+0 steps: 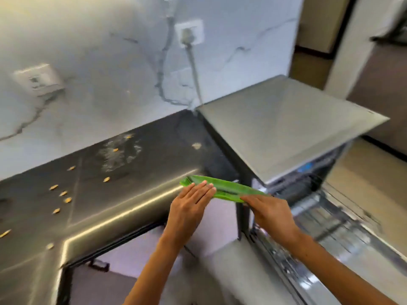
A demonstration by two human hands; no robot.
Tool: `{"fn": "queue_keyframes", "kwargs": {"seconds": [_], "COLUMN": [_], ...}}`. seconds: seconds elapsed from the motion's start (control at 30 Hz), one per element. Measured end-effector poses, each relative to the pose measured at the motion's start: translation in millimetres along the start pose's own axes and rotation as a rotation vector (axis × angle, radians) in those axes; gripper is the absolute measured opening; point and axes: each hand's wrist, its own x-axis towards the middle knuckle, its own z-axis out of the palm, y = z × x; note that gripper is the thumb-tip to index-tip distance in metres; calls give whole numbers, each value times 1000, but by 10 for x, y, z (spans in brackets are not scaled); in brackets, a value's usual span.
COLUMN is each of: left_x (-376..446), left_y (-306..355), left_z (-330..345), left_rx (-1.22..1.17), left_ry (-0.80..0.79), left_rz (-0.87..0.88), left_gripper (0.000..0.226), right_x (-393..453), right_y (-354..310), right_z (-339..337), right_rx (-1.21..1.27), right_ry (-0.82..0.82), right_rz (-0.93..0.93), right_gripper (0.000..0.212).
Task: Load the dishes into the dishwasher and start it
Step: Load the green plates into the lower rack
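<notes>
A flat green plate (222,188) is held edge-on in the air between the dark counter and the dishwasher. My left hand (191,203) lies on its left part with straight fingers on top. My right hand (267,213) grips its right end. The grey dishwasher (284,128) stands at the right with its door (363,256) let down and a wire rack (330,219) pulled out; the view is blurred there.
The dark counter (105,183) at the left carries scattered yellow crumbs and a wet patch. Behind it rises a marbled white wall with two sockets, one with a plug and cable (191,62). Below the counter edge is an open gap to the floor.
</notes>
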Motion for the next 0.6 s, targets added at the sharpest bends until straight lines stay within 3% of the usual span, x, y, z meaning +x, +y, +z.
{"fn": "queue_keyframes", "kwargs": {"seconds": [0.17,0.3,0.43,0.6], "left_x": [437,478,325,-47], "left_y": [1004,1535,1681,1640], "left_z": [808,1351,2132,3420], "left_rx": [-153,-303,-362,-331], "left_ry": [-113,-278,-442,-661], "left_rz": [127,194,265,312], "left_gripper": [40,42,45,47], "right_x": [-1074,-1842,-2390,-2886], "right_y": [649,961,1312,1926], "right_z": [-797,-1050,-878,-139], "right_rx": [-182,-288,-378,-368], "right_ry": [-3,29,78,54], "right_rz": [298,600,800,961], "right_gripper": [30,31,16,15]}}
